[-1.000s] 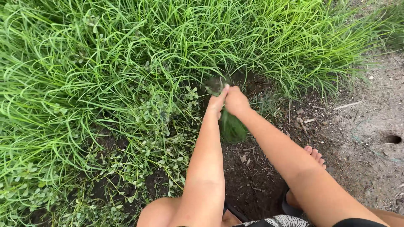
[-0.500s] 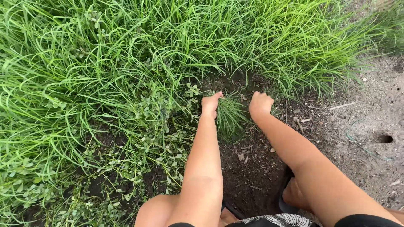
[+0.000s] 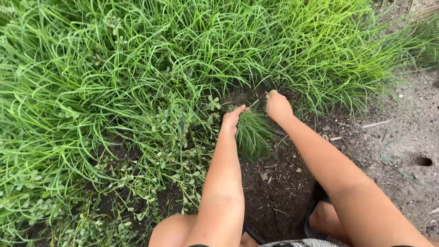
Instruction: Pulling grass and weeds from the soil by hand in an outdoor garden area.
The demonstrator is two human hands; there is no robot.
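— Where is the left hand [image 3: 232,120], and what does it hold?

— It is near the middle of the garden bed, at the border between the tall green grass-like plants [image 3: 192,50] and the bare dark soil [image 3: 274,192]. Its fingers are closed around a small bunch of thin green blades [image 3: 251,132], which hangs from the hand toward the person.

— And the right hand [image 3: 278,106]?

— It is just beside the bunch, on its right side, at the foot of the tall plants. The fingers are curled down toward the dark soil. If they grip something, I cannot tell; the back of the hand hides them.

— What is around?

— Low weeds with small round leaves [image 3: 173,137] grow left of the left hand. A pale sandy path [image 3: 411,119] lies at the right edge, with a small dark hole [image 3: 424,161].
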